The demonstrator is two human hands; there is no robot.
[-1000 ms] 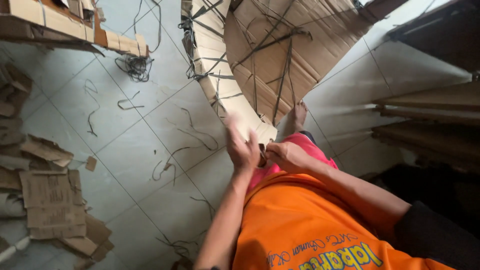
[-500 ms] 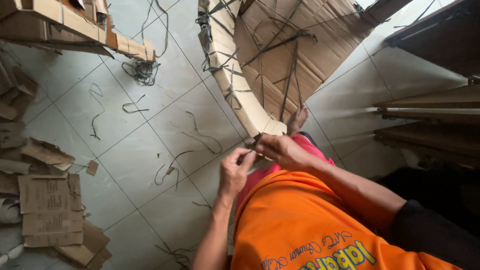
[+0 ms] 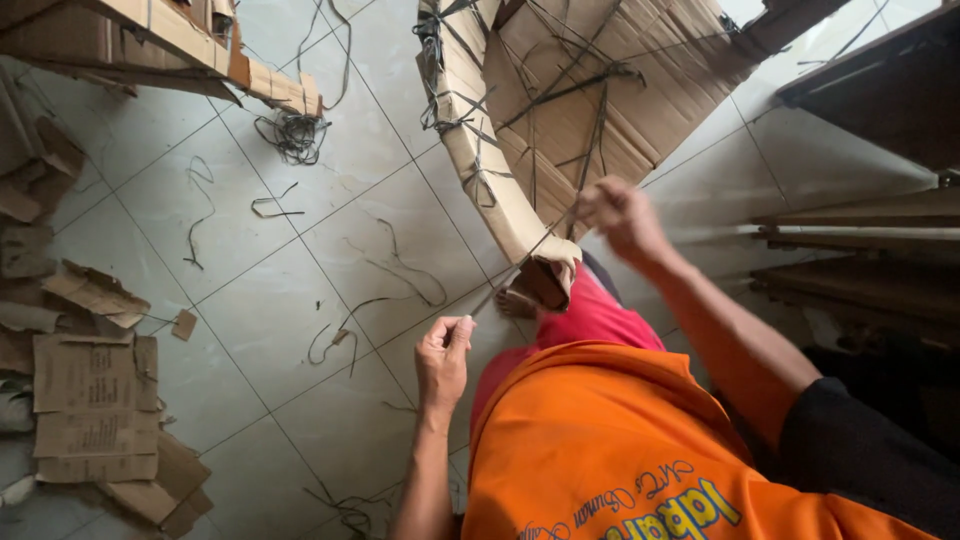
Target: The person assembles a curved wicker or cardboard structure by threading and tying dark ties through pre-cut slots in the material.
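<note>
We see thin dark strap (image 3: 520, 265) pulled taut in straight diagonal line, low end near floor side, high end up by cardboard. We note flattened cardboard bundle (image 3: 560, 120) tan, stacked sheets standing on edge, curved, criss-crossed by dark straps, on tiled floor.

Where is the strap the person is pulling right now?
In the head view, the dark strap runs taut at centre, from the left hand up to the right hand, across the cardboard bundle.

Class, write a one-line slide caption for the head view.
Both hands, left hand and right hand, pull a thin dark strap taut beside a strapped brown cardboard bundle.
</note>
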